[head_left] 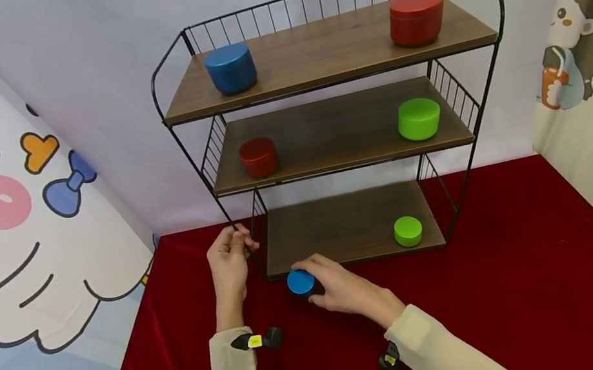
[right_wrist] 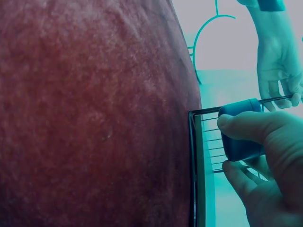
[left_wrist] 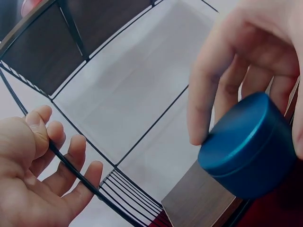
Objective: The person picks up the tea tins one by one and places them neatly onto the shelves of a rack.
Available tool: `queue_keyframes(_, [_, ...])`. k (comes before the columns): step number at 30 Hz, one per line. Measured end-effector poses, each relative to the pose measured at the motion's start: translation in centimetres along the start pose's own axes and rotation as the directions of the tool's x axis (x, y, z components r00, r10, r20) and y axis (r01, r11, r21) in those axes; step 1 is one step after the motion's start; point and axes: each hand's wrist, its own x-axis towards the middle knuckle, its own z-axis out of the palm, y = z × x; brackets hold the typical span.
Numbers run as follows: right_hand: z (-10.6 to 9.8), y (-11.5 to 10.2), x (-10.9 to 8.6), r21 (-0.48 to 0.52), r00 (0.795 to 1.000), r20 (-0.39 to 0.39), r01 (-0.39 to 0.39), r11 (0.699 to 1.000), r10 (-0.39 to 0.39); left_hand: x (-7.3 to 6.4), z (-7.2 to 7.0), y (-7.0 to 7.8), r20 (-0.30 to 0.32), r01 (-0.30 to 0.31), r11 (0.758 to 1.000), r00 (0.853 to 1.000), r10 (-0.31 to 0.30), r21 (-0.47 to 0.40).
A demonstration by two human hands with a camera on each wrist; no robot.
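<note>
My right hand (head_left: 343, 285) grips a small round blue tin (head_left: 301, 282) between thumb and fingers, just in front of the bottom shelf's left corner. In the left wrist view the lidded tin (left_wrist: 251, 146) is tilted, with the fingers round its sides. My left hand (head_left: 229, 261) holds the thin black front post of the wire rack (head_left: 187, 157) at its lower left, thumb on one side and fingers curled behind. A small green tin (head_left: 408, 232) sits at the right of the bottom shelf (head_left: 332, 225).
On the top shelf (head_left: 326, 42) stand a blue tin (head_left: 231, 70) at left and a red tin (head_left: 416, 19) at right. The middle shelf (head_left: 334, 129) bears a dark red tin (head_left: 259, 157) and a green tin (head_left: 418, 119). Red cloth (head_left: 524, 278) covers the table.
</note>
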Motion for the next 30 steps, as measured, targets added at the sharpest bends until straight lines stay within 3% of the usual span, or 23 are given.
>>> queue_keyframes(30, [1.6,1.2,1.6,-0.028,0.999,-0.012,-0.050,0.998,0.050,0.1,0.0,-0.2,-0.002,-0.004,1.000,1.000,0.003,-0.020])
